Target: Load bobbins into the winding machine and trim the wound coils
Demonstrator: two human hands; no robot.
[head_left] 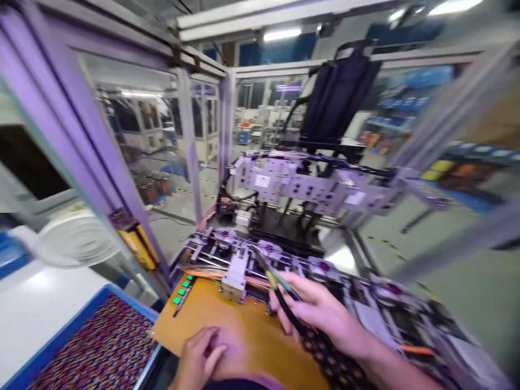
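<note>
Right hand (320, 314), grip pinching a bundle of thin wires (284, 295), tips aimed at the machine fixture (235, 276) at the counter's far edge. I judge the tips need keeping level and together when fed. Left hand (201, 360) rests curled, empty, on the smooth orange counter (244, 336). Braided sleeve, dark and speckled. Blue tray (73, 330) of woven pieces to the left.

Bright ceiling tubes (282, 34) light a purple-tinted view, heavily motion-blurred and perhaps stretched towards the edges.
</note>
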